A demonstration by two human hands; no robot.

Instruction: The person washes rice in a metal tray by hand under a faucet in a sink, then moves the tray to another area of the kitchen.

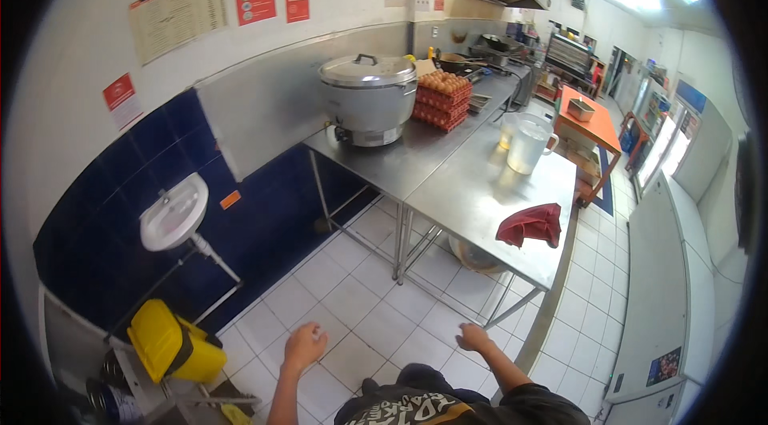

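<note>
My left hand (pixel 305 346) is held over the tiled floor with its fingers loosely curled; whether anything small is in it I cannot tell. My right hand (pixel 473 338), its fingers curled in, is in front of the steel table, and no object shows in it. On the steel table (pixel 462 209) lies a crumpled dark red cloth (pixel 531 226) near the front right corner. Behind the cloth stands a clear plastic pitcher (pixel 528 146) of cloudy liquid, with a smaller container of yellowish liquid (pixel 507 132) beside it. A large lidded rice cooker (pixel 367 99) stands beside stacked red egg trays (pixel 443 99).
A white washbasin (pixel 175 212) hangs on the blue tiled wall at left, above a yellow bin (pixel 177 341). An orange table (pixel 591 116) holding a metal container (pixel 581 109) is farther back. White cabinets (pixel 654 281) line the right side. A cooking area lies beyond the eggs.
</note>
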